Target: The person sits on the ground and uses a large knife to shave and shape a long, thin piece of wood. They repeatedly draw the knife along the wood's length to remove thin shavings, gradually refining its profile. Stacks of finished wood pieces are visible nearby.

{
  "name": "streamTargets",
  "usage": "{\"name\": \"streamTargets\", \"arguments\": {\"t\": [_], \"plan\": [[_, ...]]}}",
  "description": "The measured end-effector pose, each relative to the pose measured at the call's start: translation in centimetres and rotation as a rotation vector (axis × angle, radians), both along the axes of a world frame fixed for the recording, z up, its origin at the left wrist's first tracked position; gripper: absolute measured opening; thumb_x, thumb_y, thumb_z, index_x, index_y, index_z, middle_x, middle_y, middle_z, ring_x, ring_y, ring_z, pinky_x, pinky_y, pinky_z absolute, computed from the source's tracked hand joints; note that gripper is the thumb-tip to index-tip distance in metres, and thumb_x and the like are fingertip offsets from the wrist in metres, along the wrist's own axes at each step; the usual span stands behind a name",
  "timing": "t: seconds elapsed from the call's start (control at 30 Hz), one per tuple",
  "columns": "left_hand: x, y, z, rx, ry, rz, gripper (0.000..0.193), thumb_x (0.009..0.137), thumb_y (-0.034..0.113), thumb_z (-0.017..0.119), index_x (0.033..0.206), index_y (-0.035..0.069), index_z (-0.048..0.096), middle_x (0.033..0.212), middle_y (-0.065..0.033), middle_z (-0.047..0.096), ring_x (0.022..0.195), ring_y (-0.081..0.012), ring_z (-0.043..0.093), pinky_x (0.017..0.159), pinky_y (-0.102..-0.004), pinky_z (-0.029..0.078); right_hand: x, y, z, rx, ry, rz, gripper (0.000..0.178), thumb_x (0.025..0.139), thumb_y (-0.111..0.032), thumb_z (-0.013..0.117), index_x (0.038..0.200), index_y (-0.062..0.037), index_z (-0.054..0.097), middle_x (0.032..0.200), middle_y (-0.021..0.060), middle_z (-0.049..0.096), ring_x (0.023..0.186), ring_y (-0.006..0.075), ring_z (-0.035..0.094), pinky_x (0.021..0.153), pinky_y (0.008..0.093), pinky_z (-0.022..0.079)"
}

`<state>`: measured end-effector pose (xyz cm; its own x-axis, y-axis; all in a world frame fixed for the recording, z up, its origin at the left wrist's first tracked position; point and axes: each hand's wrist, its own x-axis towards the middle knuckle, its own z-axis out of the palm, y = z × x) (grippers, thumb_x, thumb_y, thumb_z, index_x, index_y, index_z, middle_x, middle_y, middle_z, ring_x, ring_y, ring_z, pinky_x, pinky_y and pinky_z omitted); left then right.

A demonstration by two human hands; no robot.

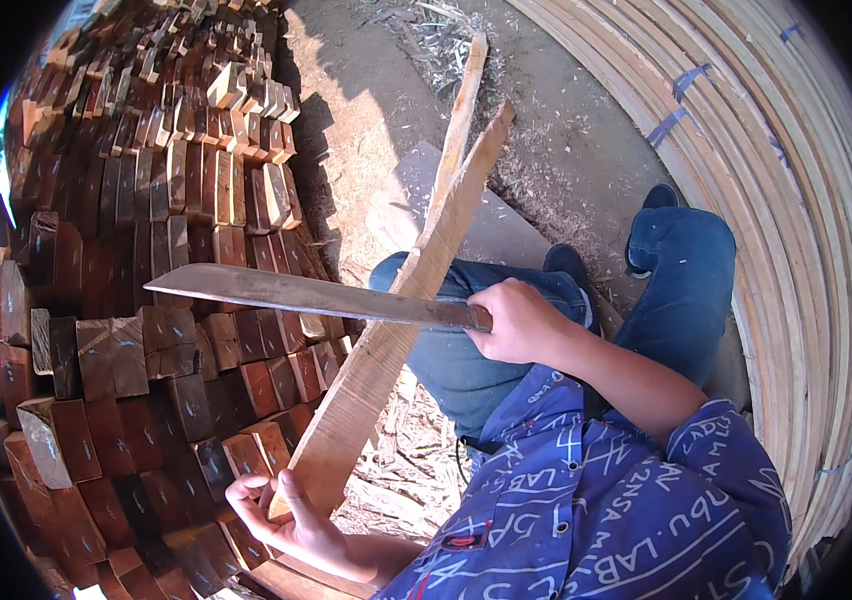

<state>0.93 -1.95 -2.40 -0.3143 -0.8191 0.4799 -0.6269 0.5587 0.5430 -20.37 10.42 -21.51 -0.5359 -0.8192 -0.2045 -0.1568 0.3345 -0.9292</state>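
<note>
My right hand (518,322) is closed round the handle of a machete (296,292), whose long, darkened blade points left across a wooden plank (371,375). Whether the blade touches the plank I cannot tell. The plank runs slantwise from the lower left up to a narrower far end, close by my knee. Its near end is gripped by my left hand (298,525), thumb on the upper face and fingers curled at the end. Beyond it, a second thin strip of wood (456,130) lies partly hidden behind the plank.
A tall stack of cut wooden blocks (146,350) fills the left side. Long bundled boards (736,170) tied with blue straps curve along the right. Wood shavings (401,465) litter the ground beneath the plank and farther off. My jeans-clad legs (681,280) are bent close by.
</note>
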Motion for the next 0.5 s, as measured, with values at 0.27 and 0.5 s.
{"name": "streamTargets", "arguments": {"t": [0.27,0.5], "plan": [[0.2,-0.6,-0.1,0.056,-0.018,0.05,0.023,0.081,0.01,0.075,0.095,0.008,0.057,0.091,-0.0001,0.049,0.083,-0.0125,0.048,0.077,-0.0263,0.042,-1.0,-0.9,-5.4,0.236,-0.119,-0.02,0.021,0.078,-0.019,0.064,0.081,0.0011,0.069,0.078,0.0262,0.065,0.083,0.0429,0.066,0.075,0.0475,0.052],[0.2,-0.2,-0.2,0.029,0.009,0.003,0.024,0.083,0.014,0.074,0.092,0.007,0.053,0.084,0.0004,0.044,0.074,-0.0096,0.044,0.072,-0.024,0.04,0.6,-0.5,0.4,0.076,-0.098,0.085,0.016,0.074,-0.016,0.064,0.077,-0.0006,0.069,0.072,0.0235,0.065,0.076,0.0422,0.065,0.071,0.0468,0.052]]}}
